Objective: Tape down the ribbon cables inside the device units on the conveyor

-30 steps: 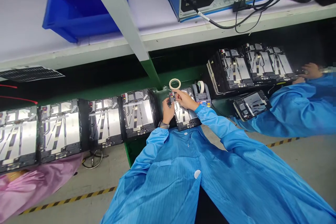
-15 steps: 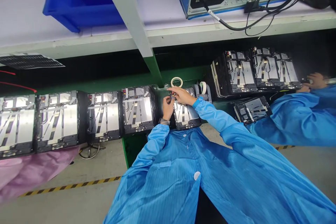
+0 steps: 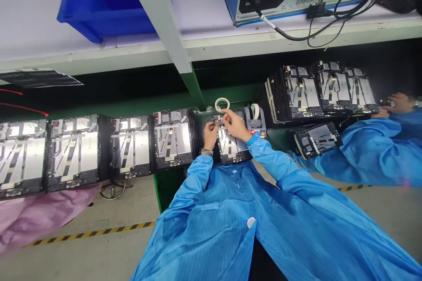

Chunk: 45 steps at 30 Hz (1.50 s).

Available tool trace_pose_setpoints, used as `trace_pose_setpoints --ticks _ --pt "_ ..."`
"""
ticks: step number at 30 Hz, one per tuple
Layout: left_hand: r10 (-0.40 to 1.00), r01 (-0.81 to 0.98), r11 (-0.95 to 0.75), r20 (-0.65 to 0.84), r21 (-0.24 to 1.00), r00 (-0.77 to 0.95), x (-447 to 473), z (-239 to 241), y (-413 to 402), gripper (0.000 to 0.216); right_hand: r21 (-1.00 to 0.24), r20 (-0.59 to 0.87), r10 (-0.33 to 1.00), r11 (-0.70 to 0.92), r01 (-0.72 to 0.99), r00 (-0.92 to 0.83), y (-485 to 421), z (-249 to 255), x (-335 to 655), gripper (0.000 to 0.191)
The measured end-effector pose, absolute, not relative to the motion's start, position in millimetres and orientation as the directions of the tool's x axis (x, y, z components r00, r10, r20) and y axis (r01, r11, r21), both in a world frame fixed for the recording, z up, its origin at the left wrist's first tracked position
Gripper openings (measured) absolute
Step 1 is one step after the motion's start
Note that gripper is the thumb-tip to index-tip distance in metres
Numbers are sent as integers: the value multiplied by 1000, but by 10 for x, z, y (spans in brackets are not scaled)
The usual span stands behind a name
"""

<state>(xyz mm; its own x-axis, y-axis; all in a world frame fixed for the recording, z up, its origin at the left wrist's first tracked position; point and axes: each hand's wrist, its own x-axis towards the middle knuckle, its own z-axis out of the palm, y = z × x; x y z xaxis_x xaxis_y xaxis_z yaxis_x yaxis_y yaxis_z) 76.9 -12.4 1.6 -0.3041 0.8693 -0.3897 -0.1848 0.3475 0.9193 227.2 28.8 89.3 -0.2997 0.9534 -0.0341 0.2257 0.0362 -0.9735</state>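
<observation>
One left hand [image 3: 210, 136] is touching the device [image 3: 229, 145] at its far-left corner, seemingly steadying it, while the right hand [image 3: 236, 124] is curling over it, either grip being impossible to tell.

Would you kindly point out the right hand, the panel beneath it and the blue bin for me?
Right hand [image 3: 236, 124]: head view, on the back of the hand.
Panel [image 3: 231, 144]: head view, on its silver surface.
Blue bin [image 3: 114, 24]: head view, on its near wall.
</observation>
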Motion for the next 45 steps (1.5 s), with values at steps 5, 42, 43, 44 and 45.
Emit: trace_pose_setpoints --ticks 5,42,43,44,45 --pt "883 -196 297 -347 935 -316 757 33 -123 40 -722 -438 820 -565 -398 -369 -122 909 2249 44" --pt "978 230 130 -86 964 -191 681 257 -160 19 -394 -657 609 -781 -485 -446 10 912 2172 24" --pt "977 228 136 -92 964 -191 681 264 -163 19 -376 -663 592 -792 -481 -457 22 923 2195 25" --pt "977 226 139 -96 964 -191 681 271 -165 19 -357 -666 577 -803 -478 -472 33 935 2224 28" --pt "977 223 140 -98 965 -189 681 277 -166 20 -342 -665 565 -812 -473 -488 43 948 2257 30"
